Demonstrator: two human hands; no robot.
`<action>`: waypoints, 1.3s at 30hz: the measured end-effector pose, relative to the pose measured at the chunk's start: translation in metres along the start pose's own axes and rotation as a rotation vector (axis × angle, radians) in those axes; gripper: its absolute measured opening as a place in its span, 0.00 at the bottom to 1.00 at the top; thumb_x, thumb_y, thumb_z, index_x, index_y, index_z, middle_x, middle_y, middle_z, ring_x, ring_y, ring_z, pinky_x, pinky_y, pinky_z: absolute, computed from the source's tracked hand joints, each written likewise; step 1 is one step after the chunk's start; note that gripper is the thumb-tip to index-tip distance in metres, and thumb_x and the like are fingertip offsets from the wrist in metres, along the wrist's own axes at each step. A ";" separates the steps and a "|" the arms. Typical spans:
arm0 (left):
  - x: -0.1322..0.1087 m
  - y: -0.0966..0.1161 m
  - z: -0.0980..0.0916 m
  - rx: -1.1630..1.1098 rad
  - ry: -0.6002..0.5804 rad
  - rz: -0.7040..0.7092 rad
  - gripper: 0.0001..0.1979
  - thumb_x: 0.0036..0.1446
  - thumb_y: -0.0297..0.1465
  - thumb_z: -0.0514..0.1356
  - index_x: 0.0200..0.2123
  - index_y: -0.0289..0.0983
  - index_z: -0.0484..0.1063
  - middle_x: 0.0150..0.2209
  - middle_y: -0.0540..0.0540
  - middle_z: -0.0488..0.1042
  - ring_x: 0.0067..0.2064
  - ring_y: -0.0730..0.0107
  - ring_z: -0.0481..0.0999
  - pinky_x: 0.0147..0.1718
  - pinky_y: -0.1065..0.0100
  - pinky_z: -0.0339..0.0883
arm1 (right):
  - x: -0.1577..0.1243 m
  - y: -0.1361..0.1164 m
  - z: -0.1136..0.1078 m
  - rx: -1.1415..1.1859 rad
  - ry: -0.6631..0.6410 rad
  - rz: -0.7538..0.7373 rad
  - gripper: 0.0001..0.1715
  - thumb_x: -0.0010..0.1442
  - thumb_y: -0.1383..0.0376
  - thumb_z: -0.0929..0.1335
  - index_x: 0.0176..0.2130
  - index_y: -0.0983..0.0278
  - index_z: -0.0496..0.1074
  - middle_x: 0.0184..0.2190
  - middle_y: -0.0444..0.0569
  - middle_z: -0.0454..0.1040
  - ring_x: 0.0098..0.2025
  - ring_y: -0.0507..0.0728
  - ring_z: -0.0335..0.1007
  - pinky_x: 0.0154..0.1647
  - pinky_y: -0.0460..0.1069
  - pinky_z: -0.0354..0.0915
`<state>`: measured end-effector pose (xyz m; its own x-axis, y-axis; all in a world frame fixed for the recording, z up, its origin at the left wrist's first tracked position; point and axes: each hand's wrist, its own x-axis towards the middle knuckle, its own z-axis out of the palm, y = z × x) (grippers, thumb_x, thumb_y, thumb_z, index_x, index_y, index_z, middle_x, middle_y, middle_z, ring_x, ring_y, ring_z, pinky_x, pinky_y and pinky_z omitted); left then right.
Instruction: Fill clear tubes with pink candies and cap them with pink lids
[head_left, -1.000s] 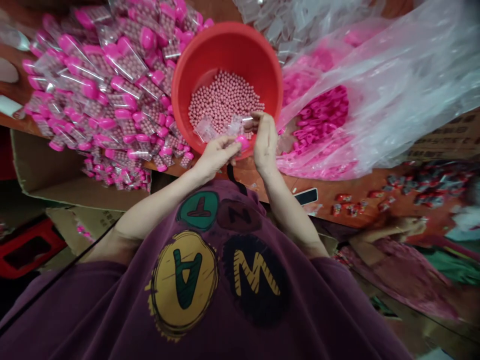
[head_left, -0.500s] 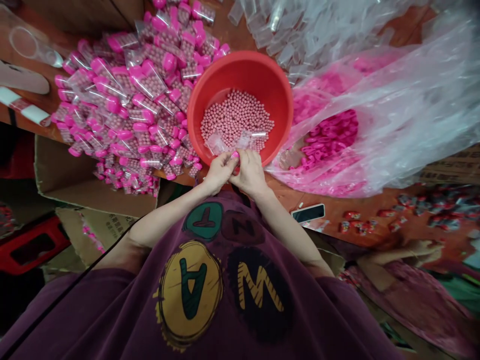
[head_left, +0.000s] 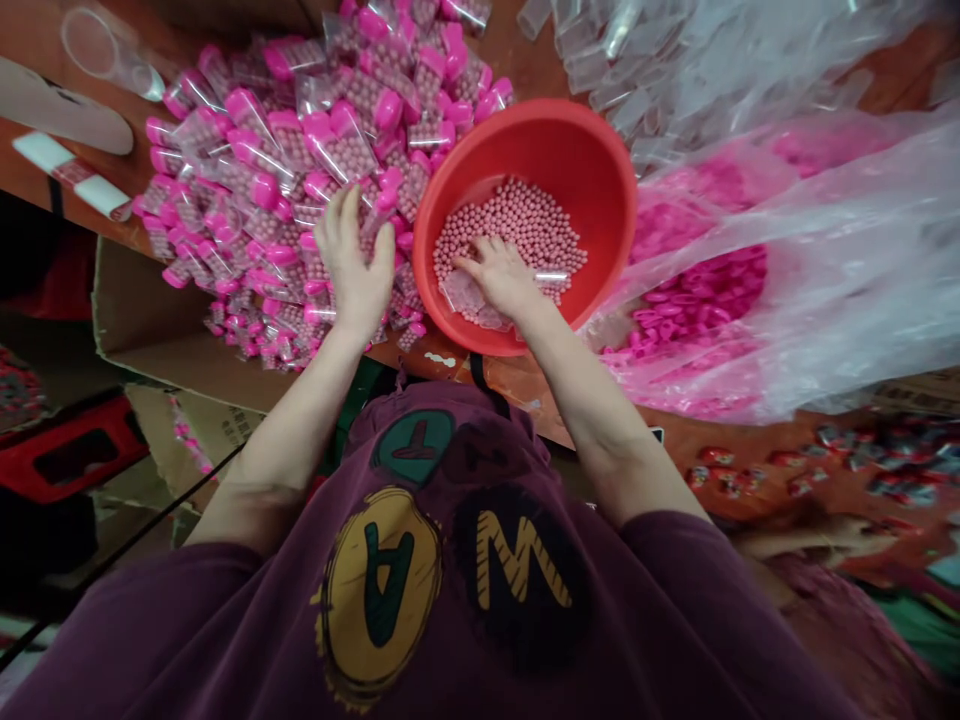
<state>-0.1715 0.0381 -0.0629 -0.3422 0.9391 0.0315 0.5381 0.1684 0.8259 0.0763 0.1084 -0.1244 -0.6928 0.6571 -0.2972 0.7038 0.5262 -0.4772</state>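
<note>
My left hand (head_left: 354, 268) is over the near right side of a heap of small clear bottles (head_left: 262, 190) with pink caps, filled with pink beads. Its fingers are spread and it grips nothing; a capped bottle (head_left: 381, 208) lies by its fingertips. Inside a red bowl (head_left: 600, 270), my right hand (head_left: 501, 275) reaches over pink beads (head_left: 525, 215) with its fingers apart. Clear tubes (head_left: 469, 298) lie on the beads under and beside that hand, partly hidden by it.
Right of the bowl, a clear plastic bag (head_left: 840, 290) holds loose pink caps (head_left: 705, 290). Empty clear tubes (head_left: 660, 60) are heaped behind it. A cardboard box (head_left: 150, 320) stands below the table edge at left. Another person's arm (head_left: 817, 540) shows at lower right near small red items (head_left: 724, 475).
My hands were together at the bowl's near rim, holding a pink-capped piece. They have parted: the left moved onto the bottle heap and opened, the right went into the bowl. The view shifted.
</note>
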 end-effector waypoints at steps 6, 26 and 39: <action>-0.028 0.039 0.054 0.317 -0.396 0.217 0.19 0.71 0.33 0.56 0.61 0.35 0.72 0.66 0.33 0.73 0.68 0.47 0.70 0.71 0.44 0.62 | -0.022 -0.004 -0.013 -0.073 0.052 0.049 0.26 0.76 0.68 0.56 0.63 0.69 0.73 0.59 0.65 0.77 0.61 0.69 0.71 0.63 0.65 0.67; -0.029 0.062 0.046 0.085 -0.855 0.104 0.18 0.59 0.33 0.69 0.53 0.37 0.82 0.58 0.38 0.81 0.60 0.52 0.78 0.63 0.51 0.71 | -0.148 0.043 -0.032 1.111 0.351 0.407 0.28 0.58 0.48 0.78 0.55 0.57 0.81 0.36 0.44 0.82 0.33 0.54 0.75 0.40 0.53 0.77; -0.026 0.048 0.118 -0.460 -0.478 -0.451 0.11 0.57 0.21 0.63 0.44 0.35 0.77 0.32 0.50 0.77 0.30 0.74 0.75 0.32 0.71 0.73 | -0.081 0.002 0.003 1.062 0.304 0.222 0.36 0.69 0.41 0.67 0.61 0.62 0.79 0.53 0.53 0.84 0.54 0.63 0.79 0.63 0.62 0.74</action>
<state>-0.0455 0.0570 -0.0902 -0.0276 0.8541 -0.5193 0.0193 0.5199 0.8540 0.1333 0.0546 -0.1037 -0.3997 0.8595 -0.3186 0.2164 -0.2493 -0.9439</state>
